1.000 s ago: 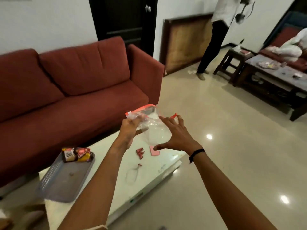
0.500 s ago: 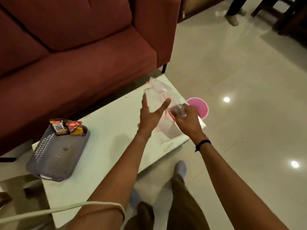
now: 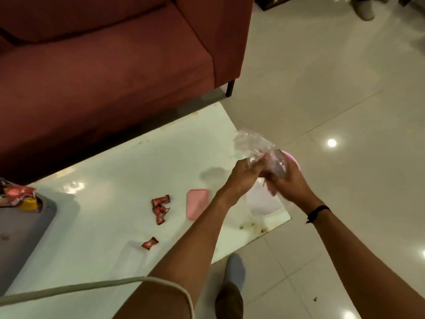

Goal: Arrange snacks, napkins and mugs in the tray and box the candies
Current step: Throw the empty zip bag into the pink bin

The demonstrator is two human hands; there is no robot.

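Both your hands meet over the far right corner of the white table (image 3: 110,180). Your left hand (image 3: 241,178) has its fingers curled around the crumpled clear plastic bag (image 3: 251,143), and your right hand (image 3: 287,183) wraps the same bag from the right side, so the bag is bunched between the two grips and sticks up past your fingers. Just behind your right hand a pink round rim (image 3: 294,158) shows, mostly hidden; you cannot tell from here what it is. Under your hands a clear box (image 3: 264,202) sits on the table near the right edge, and its pink lid (image 3: 197,203) lies flat just to the left of your left wrist. Left of the lid, a cluster of red wrapped candies (image 3: 160,208) lies on the tabletop, with one more candy (image 3: 150,243) apart from them, nearer to you. At the left edge the grey tray (image 3: 20,229) rests on the table, holding snack packets (image 3: 19,195) at its far end. The red sofa (image 3: 103,65) stands beyond the table.
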